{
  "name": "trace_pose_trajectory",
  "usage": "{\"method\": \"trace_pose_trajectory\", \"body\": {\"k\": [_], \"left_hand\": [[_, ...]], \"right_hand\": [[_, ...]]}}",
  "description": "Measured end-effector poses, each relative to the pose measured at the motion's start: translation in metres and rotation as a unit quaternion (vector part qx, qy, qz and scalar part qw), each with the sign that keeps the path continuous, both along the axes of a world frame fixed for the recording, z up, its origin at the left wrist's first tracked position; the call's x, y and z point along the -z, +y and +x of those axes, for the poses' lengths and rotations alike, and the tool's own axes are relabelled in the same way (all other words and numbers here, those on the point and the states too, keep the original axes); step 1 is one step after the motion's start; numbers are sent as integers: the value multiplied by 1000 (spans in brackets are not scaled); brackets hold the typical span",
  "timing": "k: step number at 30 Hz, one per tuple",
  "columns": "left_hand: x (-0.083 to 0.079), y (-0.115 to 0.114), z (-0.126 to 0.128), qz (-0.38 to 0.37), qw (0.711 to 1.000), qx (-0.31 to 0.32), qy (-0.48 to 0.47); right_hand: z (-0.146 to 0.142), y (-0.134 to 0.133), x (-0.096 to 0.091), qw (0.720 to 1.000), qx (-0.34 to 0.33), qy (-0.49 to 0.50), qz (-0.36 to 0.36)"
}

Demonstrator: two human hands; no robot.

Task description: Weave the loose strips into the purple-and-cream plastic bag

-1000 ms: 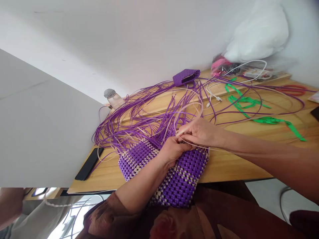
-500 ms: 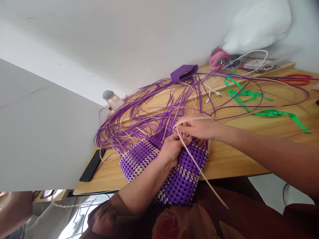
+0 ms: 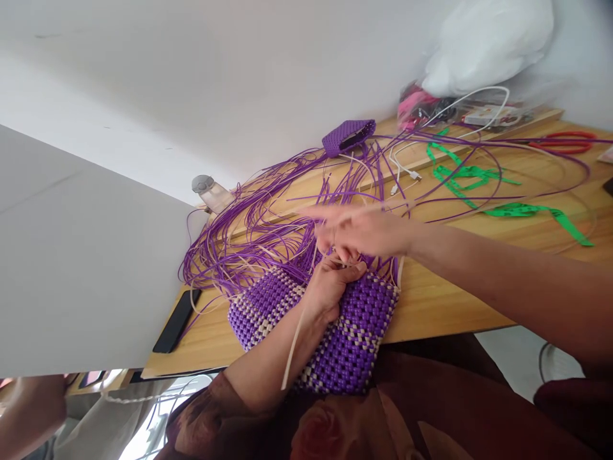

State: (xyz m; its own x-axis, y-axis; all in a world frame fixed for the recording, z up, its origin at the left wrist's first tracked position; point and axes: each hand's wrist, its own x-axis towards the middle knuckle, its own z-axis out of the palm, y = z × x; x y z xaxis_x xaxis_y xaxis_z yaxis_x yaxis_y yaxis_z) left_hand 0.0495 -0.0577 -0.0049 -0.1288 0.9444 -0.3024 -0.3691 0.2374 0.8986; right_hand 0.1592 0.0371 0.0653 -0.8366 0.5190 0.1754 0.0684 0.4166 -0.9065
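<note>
A purple and cream woven panel (image 3: 354, 338) hangs over the near edge of the wooden table (image 3: 454, 306). My left hand (image 3: 330, 287) is closed on its upper edge, pressing the weave. My right hand (image 3: 359, 230) hovers just above it, blurred by motion, fingers pinched on a cream strip (image 3: 293, 345) that swings down over my left forearm. Long loose purple strips (image 3: 249, 236) fan out from the panel across the table to the left and back.
A small purple woven pouch (image 3: 347, 135) lies at the back. Green ribbon (image 3: 479, 185), a white cable (image 3: 407, 167), red scissors (image 3: 565, 142) and a white bag (image 3: 483, 45) are at the right. A black phone (image 3: 175, 321) lies at the left edge.
My right hand has lifted and moved left, pulling the cream strip. The strip's free end has swung from the lower right across to my left forearm. My left hand has stayed put.
</note>
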Motion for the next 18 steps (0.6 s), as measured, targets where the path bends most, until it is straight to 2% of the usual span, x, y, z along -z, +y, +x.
{"method": "trace_pose_trajectory", "body": {"k": [2, 4, 6, 8, 10, 12, 15, 18], "left_hand": [[-1, -1, -1, -48, 999, 6, -11], [-2, -1, -1, -64, 998, 8, -14], [-2, -1, -2, -58, 998, 11, -17], [-3, 0, -2, -55, 998, 11, -19], [-2, 1, -2, -54, 998, 9, -17], [-2, 2, -2, -54, 998, 5, -12], [-2, 2, -2, -49, 999, -1, -7], [-3, 1, -1, -36, 999, -12, 7]], "right_hand": [[-1, 15, 0, 984, 110, 98, -103], [8, 22, 3, 967, 188, 119, -122], [23, 14, 10, 978, 199, 41, -49], [42, -7, 22, 980, 167, -45, 102], [56, -34, 40, 961, 135, -58, 236], [61, -57, 59, 930, 152, -16, 334], [56, -74, 80, 890, 210, 35, 403], [45, -76, 85, 876, 236, 43, 417]]}}
